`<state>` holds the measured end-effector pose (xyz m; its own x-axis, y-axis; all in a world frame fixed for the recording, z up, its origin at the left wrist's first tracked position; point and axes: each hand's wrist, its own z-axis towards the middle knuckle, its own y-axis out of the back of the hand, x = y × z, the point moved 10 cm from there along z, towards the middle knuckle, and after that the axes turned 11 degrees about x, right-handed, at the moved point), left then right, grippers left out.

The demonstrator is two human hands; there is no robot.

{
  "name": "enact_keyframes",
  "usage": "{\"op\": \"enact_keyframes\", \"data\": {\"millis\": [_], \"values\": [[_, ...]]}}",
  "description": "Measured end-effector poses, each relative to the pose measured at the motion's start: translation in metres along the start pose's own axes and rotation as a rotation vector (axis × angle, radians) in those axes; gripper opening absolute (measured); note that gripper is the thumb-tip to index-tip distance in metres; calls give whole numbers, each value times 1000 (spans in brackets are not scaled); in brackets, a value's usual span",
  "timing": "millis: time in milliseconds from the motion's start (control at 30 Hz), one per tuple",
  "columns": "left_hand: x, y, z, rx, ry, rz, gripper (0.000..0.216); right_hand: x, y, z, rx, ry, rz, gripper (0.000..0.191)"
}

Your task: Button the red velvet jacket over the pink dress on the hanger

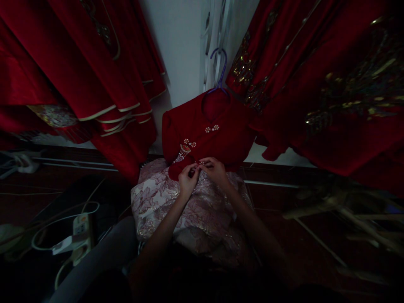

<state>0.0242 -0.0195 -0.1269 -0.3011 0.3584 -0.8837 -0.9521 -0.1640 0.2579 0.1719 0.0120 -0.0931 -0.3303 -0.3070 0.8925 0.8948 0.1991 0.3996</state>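
Observation:
A short red jacket point(221, 143) hangs on a purple hanger point(221, 71) in front of me, its lower edge over a pale pink floral brocade fabric point(158, 193). Two beaded frog fasteners point(212, 128) and a fan-shaped tasselled ornament point(184, 150) decorate its front. At the hem, my left hand point(188, 179) and my right hand point(214, 170) meet, fingertips pinched together on the jacket's front edge. Something small and beaded shows between the fingers, but the dim light hides its exact form.
Long red garments point(104, 63) with gold trim hang at the left; red garments with gold embroidery point(356, 92) hang at the right. A white power strip point(81, 235) with cords lies at lower left. Wooden sticks or a frame point(341, 206) stand at lower right, blurred.

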Motion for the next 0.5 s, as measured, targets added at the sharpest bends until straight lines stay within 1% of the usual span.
{"op": "enact_keyframes", "data": {"millis": [200,367,500], "values": [[4,0,0,-2,6,1,24,-4,0,0,-42,8,4,17],[8,2,0,-20,23,-3,23,-6,-1,1,-39,17,0,17],[6,1,0,-6,30,-5,21,-3,-2,5,-43,1,-73,18]]}}
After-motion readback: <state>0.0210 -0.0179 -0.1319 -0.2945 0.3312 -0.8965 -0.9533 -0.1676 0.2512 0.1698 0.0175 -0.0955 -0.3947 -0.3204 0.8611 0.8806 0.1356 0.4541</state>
